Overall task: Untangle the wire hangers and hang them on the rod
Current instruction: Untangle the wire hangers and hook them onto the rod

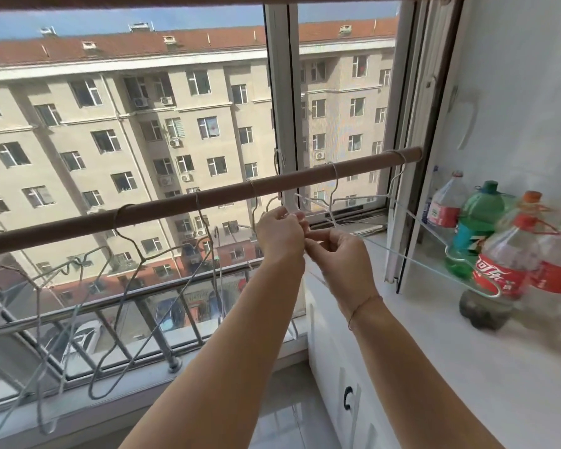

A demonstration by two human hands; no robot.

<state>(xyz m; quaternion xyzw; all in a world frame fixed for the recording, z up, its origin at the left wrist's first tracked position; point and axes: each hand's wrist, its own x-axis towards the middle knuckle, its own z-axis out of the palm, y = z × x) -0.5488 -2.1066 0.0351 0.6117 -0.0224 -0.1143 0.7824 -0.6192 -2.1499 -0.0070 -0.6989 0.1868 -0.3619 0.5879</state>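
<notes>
Location: a glazed balcony with a white-framed window (279,92) overlooking an apartment block. A brown rod (175,206) runs across in front of the glass, rising from lower left to upper right. A white counter (434,351) stands at the right and carries a cola bottle (499,273), a green bottle (476,218) and others.

Task items: several hung hangers (142,257) are already hooked over the rod, most of them left of centre. The tangled hangers (412,259) are held just below the rod at mid-frame. One pale wire runs out to the right over the counter, and its far bend lies in front of the cola bottle. Whether it touches the bottle cannot be determined.

Grip: the left hand (279,234) has its fingers curled round wire near the hooks. The right hand (337,254), just beside it and lower, pinches wire between thumb and fingertips. Both hands are closed on the bundle. The exact crossing point of the wires is hidden behind the fingers.

Handling assessment: the wire appears thin and light. It is probably stiff enough to keep its shape but springy, and liable to bend permanently if forced. Its finish looks smooth and probably slips in a loose pinch. Hooks and shoulder bends are the likely snag points.

Recommended hold: the twisted neck below each hook, where the wire is doubled and least flexible. Turn one frame out through the other rather than pulling along the long bottom span. The outlying bend warrants watching beside the bottles.
</notes>
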